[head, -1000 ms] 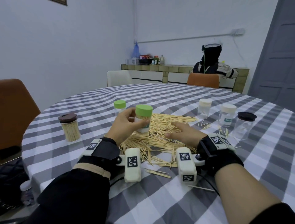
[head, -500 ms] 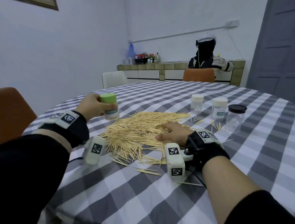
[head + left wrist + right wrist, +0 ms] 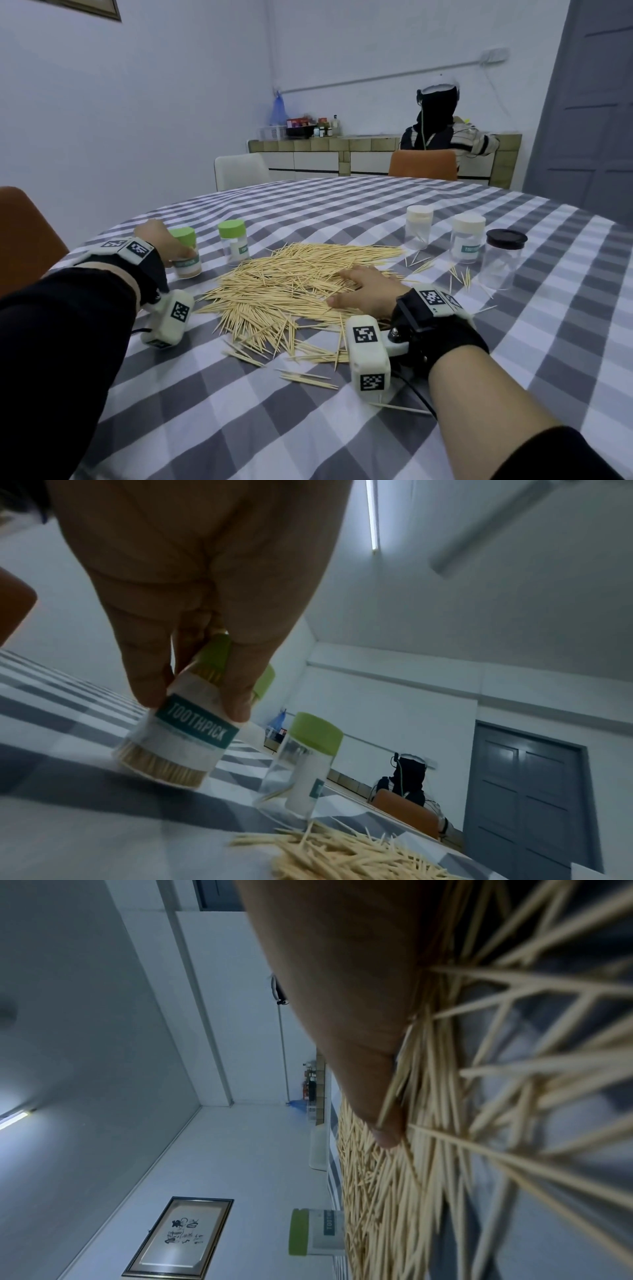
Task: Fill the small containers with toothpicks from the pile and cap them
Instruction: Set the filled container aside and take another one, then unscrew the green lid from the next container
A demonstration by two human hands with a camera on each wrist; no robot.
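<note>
My left hand (image 3: 161, 241) grips a green-capped container (image 3: 186, 253) full of toothpicks, its base on or just above the checked cloth left of the pile. In the left wrist view my fingers (image 3: 150, 674) curl round this tilted container (image 3: 181, 739). A second green-capped container (image 3: 234, 241) stands just right of it, nearly empty (image 3: 304, 764). My right hand (image 3: 363, 289) lies flat on the toothpick pile (image 3: 291, 284), fingers straight. Its thumb (image 3: 380, 1123) presses into the toothpicks (image 3: 445, 1123).
Two white-capped containers (image 3: 418, 226) (image 3: 467, 238) and a black-lidded clear jar (image 3: 503, 258) stand at the right of the pile. Loose toothpicks (image 3: 308, 377) lie near the table's front. Chairs (image 3: 423, 164) and a seated person (image 3: 442, 126) are beyond the round table (image 3: 239, 428).
My left hand carried the full green-capped container from over the pile out to the left and lowered it beside the other green-capped one. My right hand stayed on the pile.
</note>
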